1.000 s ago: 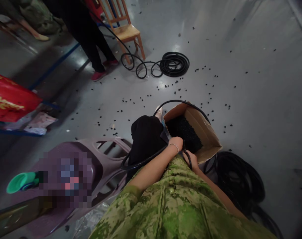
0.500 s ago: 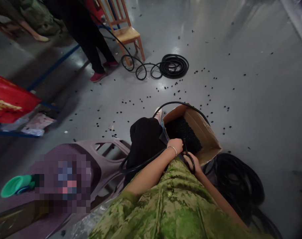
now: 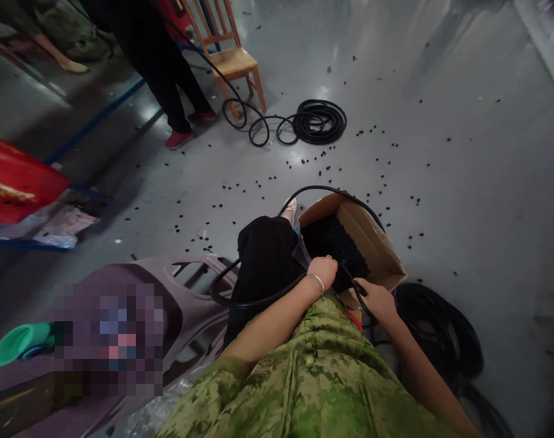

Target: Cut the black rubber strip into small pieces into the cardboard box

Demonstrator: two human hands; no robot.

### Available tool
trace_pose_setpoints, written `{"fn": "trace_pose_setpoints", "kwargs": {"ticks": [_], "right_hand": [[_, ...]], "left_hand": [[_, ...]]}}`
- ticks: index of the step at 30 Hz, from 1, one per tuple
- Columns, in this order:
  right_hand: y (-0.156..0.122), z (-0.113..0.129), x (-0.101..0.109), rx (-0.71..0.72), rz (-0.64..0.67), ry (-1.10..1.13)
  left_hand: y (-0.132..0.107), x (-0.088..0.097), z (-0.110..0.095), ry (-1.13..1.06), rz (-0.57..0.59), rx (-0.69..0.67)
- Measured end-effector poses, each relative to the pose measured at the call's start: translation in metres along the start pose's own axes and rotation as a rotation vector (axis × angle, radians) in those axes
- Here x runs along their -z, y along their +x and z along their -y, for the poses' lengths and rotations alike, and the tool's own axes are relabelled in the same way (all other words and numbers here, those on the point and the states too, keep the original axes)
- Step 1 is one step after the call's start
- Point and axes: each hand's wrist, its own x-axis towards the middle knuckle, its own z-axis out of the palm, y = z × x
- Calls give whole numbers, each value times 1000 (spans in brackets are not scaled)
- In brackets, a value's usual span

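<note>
A long black hose (image 3: 259,303) runs across my lap, with my left hand (image 3: 322,272) closed around it near the box's near edge. My right hand (image 3: 372,299) is also closed on a stretch of black hose, a short way to the right and slightly lower. Between the two hands a thin dark length shows; whether it is one piece with both ends I cannot tell. Just beyond my hands stands an open cardboard box (image 3: 372,243), holding a heap of small black parts (image 3: 334,240). One loop of hose arches over the box's far side.
Coiled black hose (image 3: 436,328) lies on the floor at right, another coil (image 3: 320,121) ahead by a wooden chair (image 3: 234,62). A person in dark trousers (image 3: 161,73) stands near it. A purple plastic stool (image 3: 167,292) is at left. Small black bits dot the floor.
My right hand has moved right and away from my left hand, keeping hold of the hose. My left hand has barely moved. The hose loop at left has shifted slightly left.
</note>
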Motion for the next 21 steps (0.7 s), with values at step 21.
{"fn": "trace_pose_setpoints", "kwargs": {"ticks": [21], "right_hand": [[20,-5,-8,80,33,52]], "left_hand": [[-1,-1,-3,63,-28,11]]}}
